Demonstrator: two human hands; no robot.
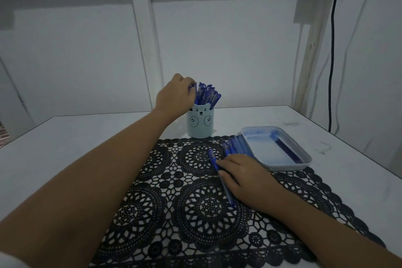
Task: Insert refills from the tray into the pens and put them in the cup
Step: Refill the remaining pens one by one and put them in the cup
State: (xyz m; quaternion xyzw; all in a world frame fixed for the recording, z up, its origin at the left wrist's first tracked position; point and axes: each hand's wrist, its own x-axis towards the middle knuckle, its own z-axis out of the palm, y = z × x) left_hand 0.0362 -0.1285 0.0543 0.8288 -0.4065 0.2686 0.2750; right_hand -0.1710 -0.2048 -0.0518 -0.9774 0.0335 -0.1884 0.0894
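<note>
Just above the frame's centre, the left hand [176, 93] curls its fingers round the top of a blue pen [192, 87] at the left edge of the bundle of pens [207, 93] standing in the pale blue bear-face cup [200, 125]. Right of centre, the right hand [245, 176] rests on the black lace mat [195, 213], thumb and fingers pinching another blue pen [214, 160] lying flat. More pens [236, 143] lie against the tray [282, 166], which holds dark refills [289, 150] along its right side.
</note>
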